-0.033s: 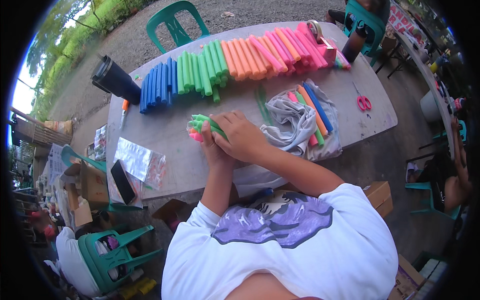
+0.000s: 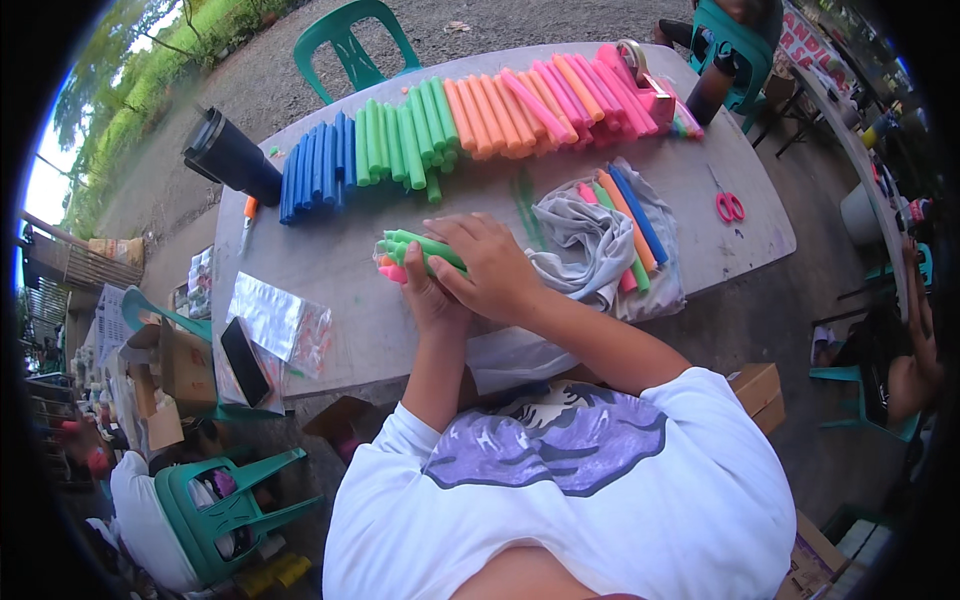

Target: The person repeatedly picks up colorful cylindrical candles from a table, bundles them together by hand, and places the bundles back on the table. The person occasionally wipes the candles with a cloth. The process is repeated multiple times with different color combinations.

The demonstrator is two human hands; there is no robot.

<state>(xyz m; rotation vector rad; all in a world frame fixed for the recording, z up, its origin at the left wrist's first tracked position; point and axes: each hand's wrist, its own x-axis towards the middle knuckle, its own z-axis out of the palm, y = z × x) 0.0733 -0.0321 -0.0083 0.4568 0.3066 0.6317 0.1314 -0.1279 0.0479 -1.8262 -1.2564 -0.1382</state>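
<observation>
Landmark: candle bundle (image 2: 410,240), held just over the table (image 2: 345,345). Left to right: dark tumbler (image 2: 235,160) well left of and beyond the bundle; phone (image 2: 246,362) left and nearer the body; clear plastic bags (image 2: 275,318) left, same side. Candle row (image 2: 487,115), blue through green and orange to pink, lies beyond the bundle. Bundle shows green on top, pink and orange ends below.

Left hand (image 2: 437,303) grips the bundle from beneath, thumb along its near side. Right hand (image 2: 487,263) lies over its right end; can't tell if that grip clamps or just rests. Grey cloth (image 2: 585,245) with four loose candles (image 2: 626,220) sits right of the bundle, scissors (image 2: 729,206) farther right.

Step, judged: steadying and evening the bundle. Next move calls for a firm left hold, ends kept level.
</observation>
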